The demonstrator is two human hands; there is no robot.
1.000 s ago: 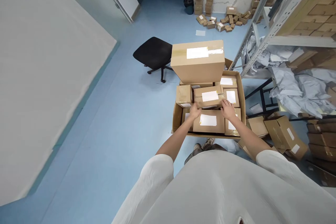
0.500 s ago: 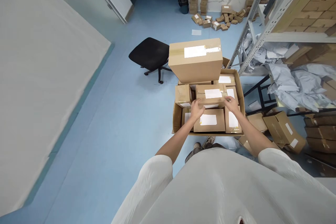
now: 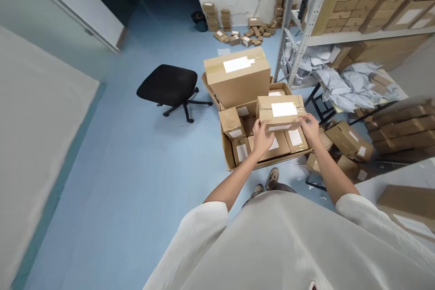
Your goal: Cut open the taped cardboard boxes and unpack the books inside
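Observation:
Between my two hands I hold a brown cardboard box [image 3: 265, 108] with white labels on its top and front. My left hand [image 3: 262, 138] grips its left front corner, and my right hand [image 3: 310, 128] grips its right end. The held box is raised above a large open carton [image 3: 227, 154] packed with smaller labelled boxes. Among those, a small box [image 3: 231, 120] sits tilted at the left, and another box [image 3: 295, 140] lies below my right hand. Behind the held box stands a big taped box [image 3: 238, 84] with a white label.
A black chair [image 3: 168, 85] stands left of the carton. To the right are a metal shelf [image 3: 307, 31] with boxes, a table of grey mailing bags [image 3: 340, 88], and cardboard boxes [image 3: 346, 140] on the floor. Small boxes [image 3: 234, 40] and a bin [image 3: 200, 21] are by the far wall.
Both hands have lifted the box up out of its place among the others and moved it to the right. The view has turned to the right.

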